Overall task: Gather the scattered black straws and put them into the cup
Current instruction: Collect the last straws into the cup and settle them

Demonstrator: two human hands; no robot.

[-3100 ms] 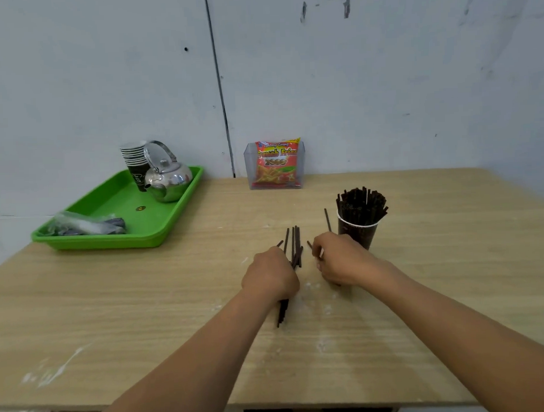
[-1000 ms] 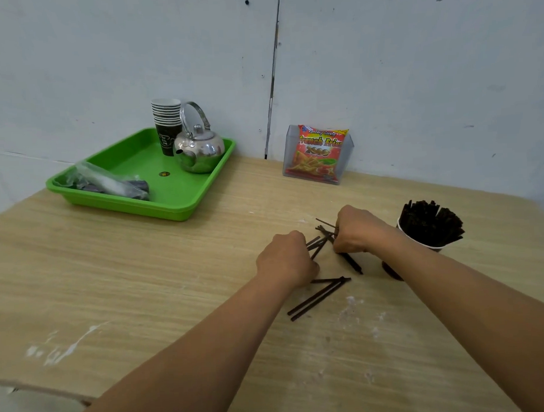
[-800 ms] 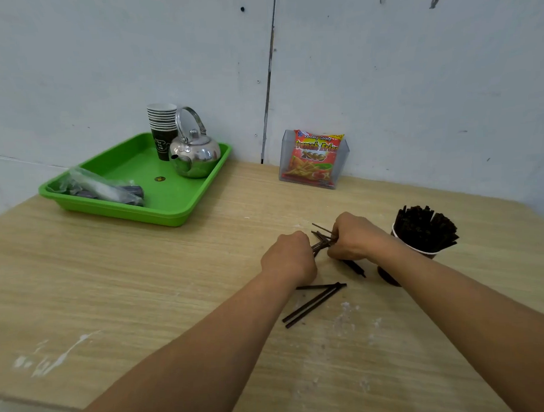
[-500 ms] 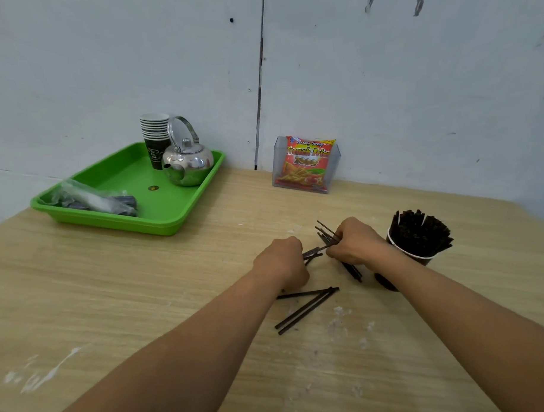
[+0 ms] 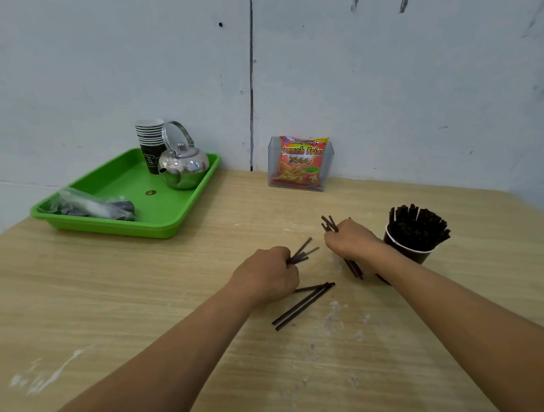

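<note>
Left hand: the left hand (image 5: 268, 275), at the centre of the frame, is curled into a fist round a thin bunch of straws (image 5: 301, 254); their slim black tips fan out past the knuckles toward the upper right.
Right hand: the right hand (image 5: 350, 240), just right of centre, is clenched round a thicker bundle of straws (image 5: 328, 224), whose ends stick out above and below the fist.
Loose straws: the loose straws (image 5: 302, 303), a few straight matte black sticks, lie on the table below the two hands. They are splayed in a narrow V, and one end is hidden under the left hand.
Cup: the cup (image 5: 417, 256) is dark paper with a white rim. It stands at the right of the frame just beside the right wrist, crammed with upright packed straws (image 5: 416, 225) that bristle over the rim.
Table: the table (image 5: 144, 287) is pale wood-grain laminate with chalky white smears.
Tray: the tray (image 5: 126, 226) is glossy green plastic, rectangular, at the upper left. It holds a round polished steel kettle (image 5: 184, 167), a stack of paper cups (image 5: 149, 136) and a crinkled clear plastic bag (image 5: 88, 206).
Snack packet: the snack packet (image 5: 301, 161), shiny red and orange, stands in a clear holder (image 5: 328, 170) against the pale wall.
</note>
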